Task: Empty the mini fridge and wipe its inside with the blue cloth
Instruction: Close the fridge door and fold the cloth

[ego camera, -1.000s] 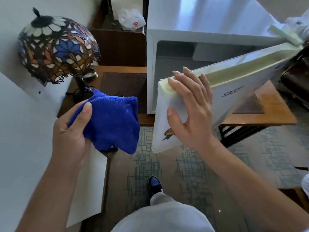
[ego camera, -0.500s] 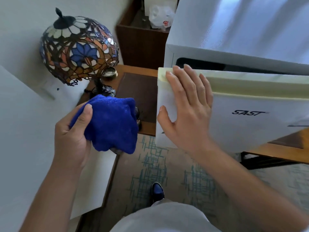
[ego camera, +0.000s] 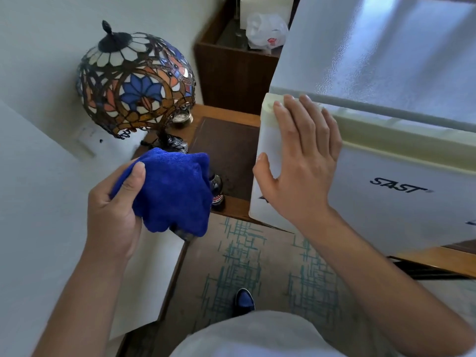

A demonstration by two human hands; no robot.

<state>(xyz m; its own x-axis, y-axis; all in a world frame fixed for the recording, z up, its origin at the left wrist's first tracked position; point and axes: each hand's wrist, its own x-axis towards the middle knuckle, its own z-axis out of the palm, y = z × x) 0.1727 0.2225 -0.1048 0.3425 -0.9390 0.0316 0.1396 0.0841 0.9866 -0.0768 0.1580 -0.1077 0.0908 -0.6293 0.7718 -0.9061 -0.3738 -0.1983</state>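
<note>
The white mini fridge stands on a wooden table at the right, and its door, marked SAST, lies flush against the body. My right hand rests flat on the door's upper left corner, fingers spread, holding nothing. My left hand grips the bunched blue cloth in front of the table, left of the fridge. The fridge's inside is hidden behind the door.
A stained-glass lamp stands on the wooden table left of the fridge. A dark bottle sits at the table's edge, half behind the cloth. A white plastic bag lies in a wooden box behind. Patterned carpet and my shoe are below.
The fridge door has swung from wide open to shut under my right hand. My left hand has kept the blue cloth in about the same place.
</note>
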